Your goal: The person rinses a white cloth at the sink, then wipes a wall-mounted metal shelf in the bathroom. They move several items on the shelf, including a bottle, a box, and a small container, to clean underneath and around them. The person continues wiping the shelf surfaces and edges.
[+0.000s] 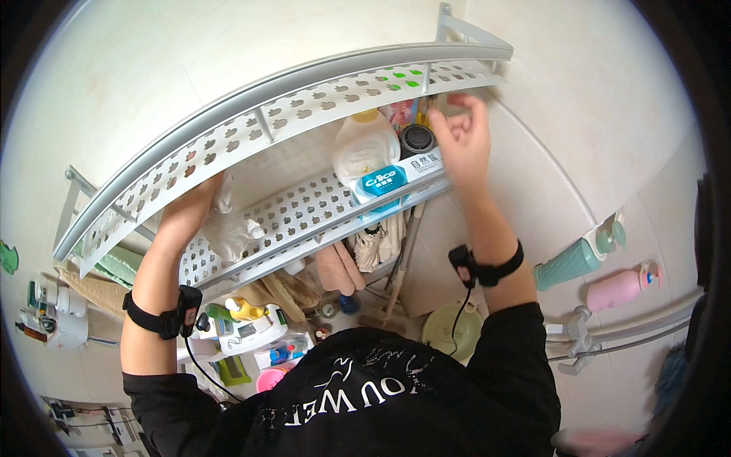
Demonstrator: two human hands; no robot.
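Observation:
A metal wall rack has an empty-looking upper shelf point(325, 98) and a lower shelf point(297, 200), both lined with perforated white sheets. My left hand point(200, 191) reaches in under the upper shelf at the left, its fingers hidden, beside a crumpled clear plastic bag point(231, 231). My right hand point(464, 134) is raised at the lower shelf's right end, fingers bent and apart, slightly blurred. Near it stand a dark round-lidded container point(417, 139), a colourful packet point(402, 112), a white bottle with a yellow cap point(366, 145) and a white and blue tissue pack point(384, 181).
Below the rack hang a pink cloth point(337, 268), tan towels point(282, 294) and a folded umbrella point(368, 245). A green basin point(454, 331) lies low down. Pump bottles in teal point(568, 264) and pink point(617, 290) are on the right. A washing-up style yellow bottle point(245, 308) stands lower left.

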